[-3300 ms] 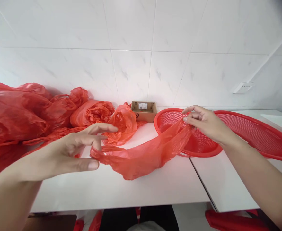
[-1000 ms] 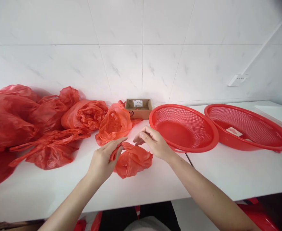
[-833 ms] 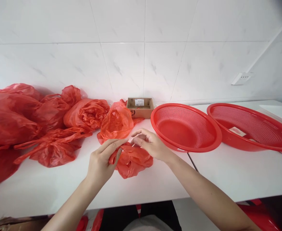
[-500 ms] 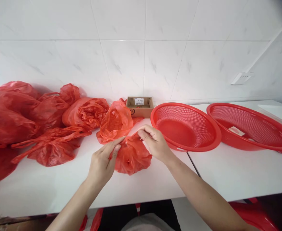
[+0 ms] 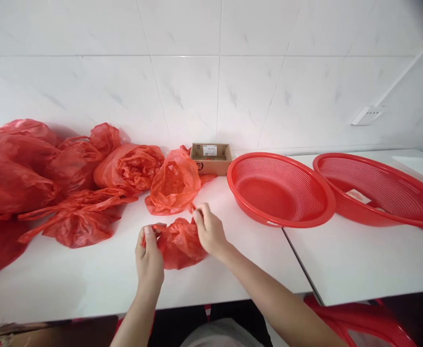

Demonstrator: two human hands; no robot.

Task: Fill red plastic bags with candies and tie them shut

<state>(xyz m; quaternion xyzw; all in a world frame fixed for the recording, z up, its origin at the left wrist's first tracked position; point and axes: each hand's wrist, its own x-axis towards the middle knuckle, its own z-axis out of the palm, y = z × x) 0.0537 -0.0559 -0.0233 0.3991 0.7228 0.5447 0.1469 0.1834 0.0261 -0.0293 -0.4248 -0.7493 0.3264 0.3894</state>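
A crumpled red plastic bag [image 5: 177,243] lies bunched on the white table [image 5: 88,274] in front of me. My left hand [image 5: 149,254] pinches its left end between thumb and fingers. My right hand [image 5: 207,230] grips the bag's upper right end, fingers closed on the plastic. The two hands sit close together with the bag between them, low over the table's near edge.
Several other red plastic bags [image 5: 52,178] are heaped along the left and back, one [image 5: 173,183] just beyond my hands. A small open cardboard box [image 5: 211,158] stands by the tiled wall. Two red mesh baskets [image 5: 280,190] [image 5: 377,188] sit to the right. A wall socket [image 5: 368,115] is at right.
The bag, earlier stretched out between my hands, is now gathered into a small bundle. Both hands have drawn nearer to me and closed on its two ends.
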